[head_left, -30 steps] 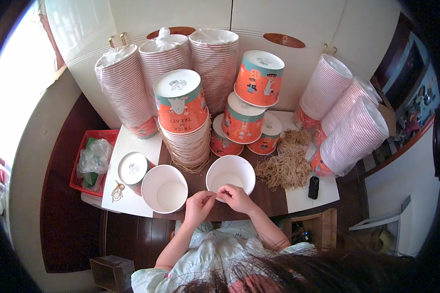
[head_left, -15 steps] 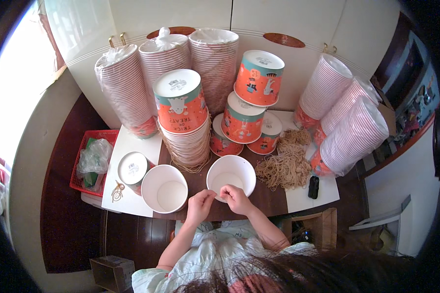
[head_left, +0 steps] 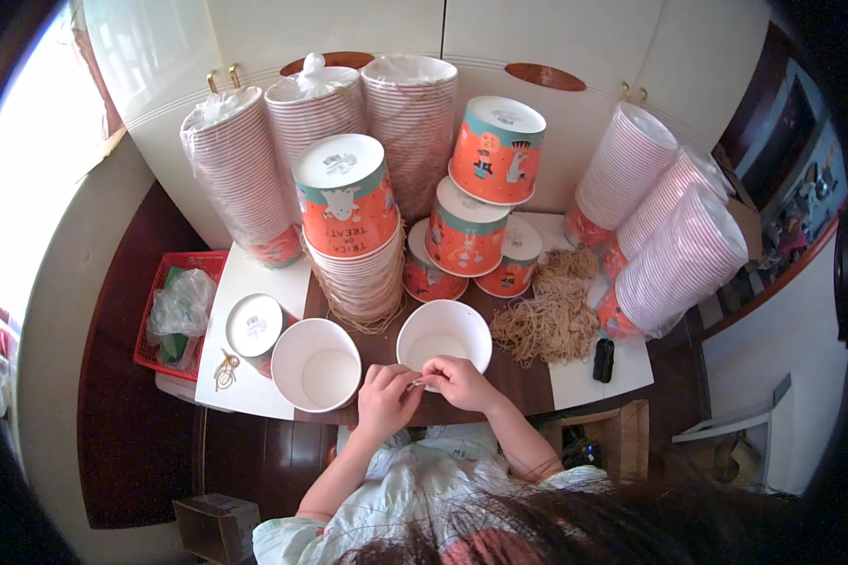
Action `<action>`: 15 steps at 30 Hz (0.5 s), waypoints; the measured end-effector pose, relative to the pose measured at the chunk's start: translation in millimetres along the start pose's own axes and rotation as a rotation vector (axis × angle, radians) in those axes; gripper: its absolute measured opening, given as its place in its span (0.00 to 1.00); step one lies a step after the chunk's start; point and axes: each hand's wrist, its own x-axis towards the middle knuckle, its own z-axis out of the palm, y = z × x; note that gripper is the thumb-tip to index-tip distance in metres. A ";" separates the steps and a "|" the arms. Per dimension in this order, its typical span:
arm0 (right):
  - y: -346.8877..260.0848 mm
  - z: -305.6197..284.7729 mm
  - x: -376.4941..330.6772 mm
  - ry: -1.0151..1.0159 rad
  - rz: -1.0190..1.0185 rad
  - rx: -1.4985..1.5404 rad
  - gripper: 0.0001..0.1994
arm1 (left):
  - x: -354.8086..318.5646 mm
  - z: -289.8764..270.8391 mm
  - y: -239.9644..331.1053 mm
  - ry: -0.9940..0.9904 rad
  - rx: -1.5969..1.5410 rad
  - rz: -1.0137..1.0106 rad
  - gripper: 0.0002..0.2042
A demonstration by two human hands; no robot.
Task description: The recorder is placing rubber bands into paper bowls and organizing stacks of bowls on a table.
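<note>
My left hand (head_left: pixel 387 399) and my right hand (head_left: pixel 458 384) meet at the table's near edge, both closed in a pinch. Something small and pale shows between the fingertips, too small to name. Just behind them an open paper bucket (head_left: pixel 446 323) shows its white inside; my right hand covers part of its near rim. To the left of my left hand lies a second open paper bucket (head_left: pixel 313 360), tipped toward me. A loose heap of tan cord (head_left: pixel 550 318) rests to the right of the buckets.
Upside-down orange and teal buckets (head_left: pixel 466 235) are piled behind, beside a cord-draped stack (head_left: pixel 353 221). Plastic-wrapped bucket stacks (head_left: pixel 240 169) stand at both sides. A lidded-looking bucket (head_left: pixel 256 322), a small cord bundle (head_left: pixel 226 370), a black object (head_left: pixel 604 360) and a red basket (head_left: pixel 142 350) are nearby.
My left hand has turned and moved slightly right, bringing its fingertips closer to my right hand's. A small pale thing now shows between them. The buckets have stayed in place.
</note>
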 end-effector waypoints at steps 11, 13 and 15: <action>4.1 1.8 10.0 -0.047 0.109 0.586 0.11 | -2.3 7.2 -1.6 -0.012 0.071 -0.015 0.04; -13.6 -4.4 11.2 -0.032 0.143 0.698 0.11 | -3.7 7.4 -4.9 -0.026 0.061 -0.027 0.04; -22.9 -12.6 10.7 -0.025 0.163 0.712 0.11 | -6.5 9.7 -10.0 -0.038 0.052 -0.039 0.04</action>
